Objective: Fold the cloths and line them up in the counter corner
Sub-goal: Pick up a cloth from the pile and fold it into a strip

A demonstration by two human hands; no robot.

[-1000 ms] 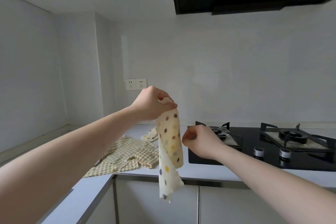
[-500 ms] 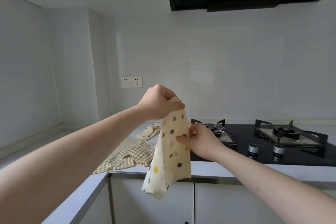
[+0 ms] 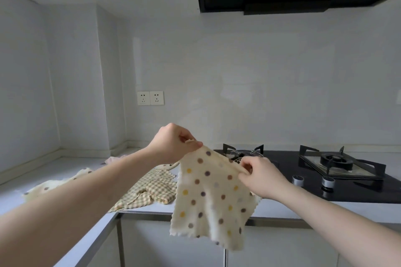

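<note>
Dotted cloth held up by its top edge, ready for a first fold.

The left hand (image 3: pixel 173 144) pinches 1 top corner of the polka-dot cloth (image 3: pixel 211 199) between thumb and curled fingers, and the right hand (image 3: pixel 259 176) pinches the other top corner, lower and toward 3 o'clock, so the cloth hangs open in the air just in front of the table (image 3: pixel 65 167) edge; spreading it this way likely lets the corners be matched. At 9 o'clock of it a checked cloth (image 3: pixel 147 193) lies crumpled on the table, with another dotted cloth (image 3: pixel 52 186) further toward 9 o'clock. The corner sits at 10 o'clock. The gas hob (image 3: pixel 338 171) is at 3 o'clock.
</note>
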